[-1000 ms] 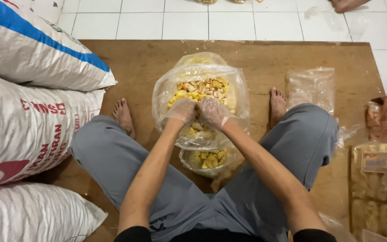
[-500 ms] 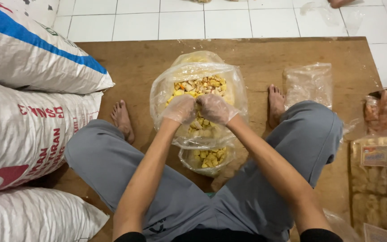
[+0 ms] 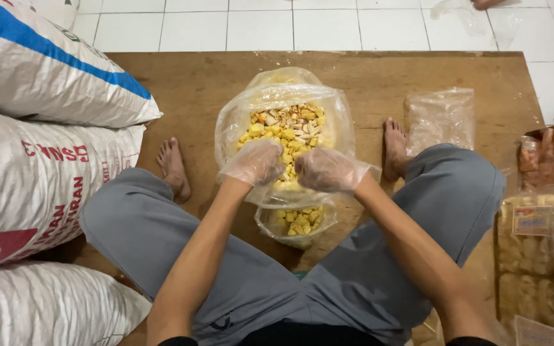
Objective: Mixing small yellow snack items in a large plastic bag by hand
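A large clear plastic bag (image 3: 238,122) holds yellow, white and orange snack pieces (image 3: 286,128) and lies on a wooden board between my legs. My left hand (image 3: 254,161), in a thin clear plastic glove, grips the near edge of this bag. My right hand (image 3: 327,170), gloved the same way, grips the same edge beside it. Just below my hands sits a small clear bag (image 3: 297,221) partly filled with yellow pieces.
Big white woven sacks (image 3: 27,186) are stacked at my left. An empty-looking clear bag (image 3: 440,118) lies by my right foot. Packed snack bags (image 3: 540,256) sit at the right. The wooden board (image 3: 193,83) ends at a white tile floor (image 3: 258,25) ahead.
My hands have stayed on the big bag's near edge, working it slightly. The view has shifted a little; nothing else moved.
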